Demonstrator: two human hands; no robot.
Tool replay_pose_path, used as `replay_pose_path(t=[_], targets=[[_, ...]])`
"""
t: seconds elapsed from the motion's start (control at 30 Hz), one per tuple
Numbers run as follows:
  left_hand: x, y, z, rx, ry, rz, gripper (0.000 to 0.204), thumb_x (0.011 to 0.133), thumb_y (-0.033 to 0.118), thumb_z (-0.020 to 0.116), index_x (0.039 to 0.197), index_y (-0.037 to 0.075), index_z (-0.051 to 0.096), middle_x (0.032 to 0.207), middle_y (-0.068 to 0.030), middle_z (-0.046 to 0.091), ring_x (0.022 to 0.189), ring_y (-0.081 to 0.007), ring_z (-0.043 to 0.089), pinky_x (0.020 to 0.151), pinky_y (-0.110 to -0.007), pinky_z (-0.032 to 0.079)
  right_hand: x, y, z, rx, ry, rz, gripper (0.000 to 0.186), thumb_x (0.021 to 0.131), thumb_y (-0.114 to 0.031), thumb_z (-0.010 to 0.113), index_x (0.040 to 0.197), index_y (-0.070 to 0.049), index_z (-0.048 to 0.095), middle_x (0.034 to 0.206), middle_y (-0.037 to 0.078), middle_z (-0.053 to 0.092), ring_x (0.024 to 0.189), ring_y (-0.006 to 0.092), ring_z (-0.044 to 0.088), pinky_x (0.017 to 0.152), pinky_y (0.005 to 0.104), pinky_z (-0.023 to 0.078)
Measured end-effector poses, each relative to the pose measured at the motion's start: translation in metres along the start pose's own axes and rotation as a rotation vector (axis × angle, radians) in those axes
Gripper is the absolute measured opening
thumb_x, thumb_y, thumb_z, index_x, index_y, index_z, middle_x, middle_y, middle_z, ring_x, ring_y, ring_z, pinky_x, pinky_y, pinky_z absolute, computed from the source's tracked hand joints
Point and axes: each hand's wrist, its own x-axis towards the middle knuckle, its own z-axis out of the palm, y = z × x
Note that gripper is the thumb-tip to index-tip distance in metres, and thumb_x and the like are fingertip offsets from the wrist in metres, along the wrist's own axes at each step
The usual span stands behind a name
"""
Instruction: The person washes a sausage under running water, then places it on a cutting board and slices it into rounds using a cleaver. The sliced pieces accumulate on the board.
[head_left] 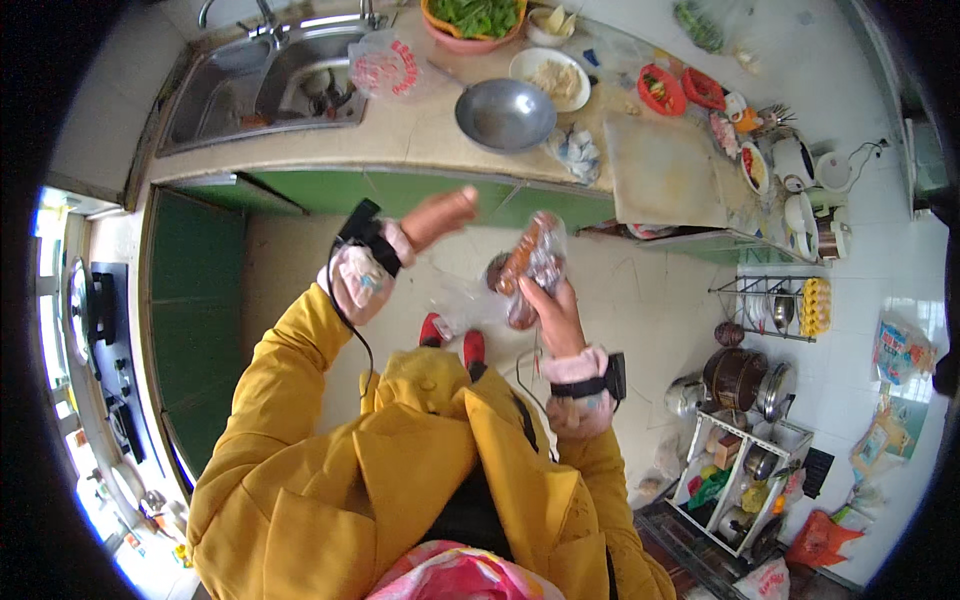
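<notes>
1. Starting at the far left: there's a stove (95, 310) along the side wall, well away from the hands, so it's just background here.
2. Next over, the sink (265, 85) sits in the countertop (400, 130) with a clear printed bag (385, 68) lying on its right rim, probably parked there to keep it off the work area.
3. The left hand (435, 218) is raised in front of the green cabinets. It looks pretty flat and stretched out, fingers together pointing right, and I can't see anything in it. It's near the packet but not touching it, like it's free to help with the wrapping.
4. A grey wok (505, 113) sits on the counter just above the hands, empty as far as I can tell.
5. The sausage packet (530, 265) is a clear plastic bag with reddish-brown sausages inside, held up in the air between the two hands, over the floor and below the counter edge. Being up close to the chest makes it easy to see and work on.
6. The right hand (553, 315) has it from below, fingers curled up around the lower part of the bag, so mostly closed on it.
7. To the right of that, a pale cutting board (665, 170) lies bare on the counter.
8. Far right, a white rack (745, 470) of pots stands on the floor.
</notes>
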Motion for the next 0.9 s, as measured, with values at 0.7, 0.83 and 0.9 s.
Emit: replay_pose_path(t=[0.7,0.83,0.9], targets=[[-0.01,0.056,0.059,-0.667,0.11,0.082,0.034,0.093,0.03,0.064,0.116,0.005,0.062,0.105,-0.0094,0.071,0.093,-0.0236,0.07,0.089,-0.042,0.056,0.14,-0.043,0.011,-0.281,0.069,-0.257,0.038,0.093,-0.033,0.068,0.069,-0.004,0.06,0.061,-0.008,0.045,0.058,0.0055,0.04,0.052,0.0256,0.033],[-0.002,0.061,0.054,-0.783,0.094,0.157,0.035,0.096,0.03,0.058,0.12,0.004,0.058,0.11,-0.0116,0.069,0.099,-0.0249,0.068,0.093,-0.043,0.053,0.144,-0.047,-0.011,0.033,-0.204,-0.07,0.027,0.094,-0.025,0.067,0.108,-0.001,0.066,0.087,-0.006,0.056,0.079,0.0036,0.048,0.07,0.0216,0.039],[0.001,0.061,0.05,-0.863,0.101,0.144,0.034,0.095,0.025,0.058,0.121,0.003,0.057,0.112,-0.0127,0.068,0.101,-0.0266,0.067,0.096,-0.044,0.052,0.137,-0.043,-0.024,0.009,-0.318,0.015,0.029,0.094,-0.023,0.067,0.113,-0.001,0.065,0.094,-0.004,0.06,0.086,0.0037,0.05,0.075,0.0217,0.042]])
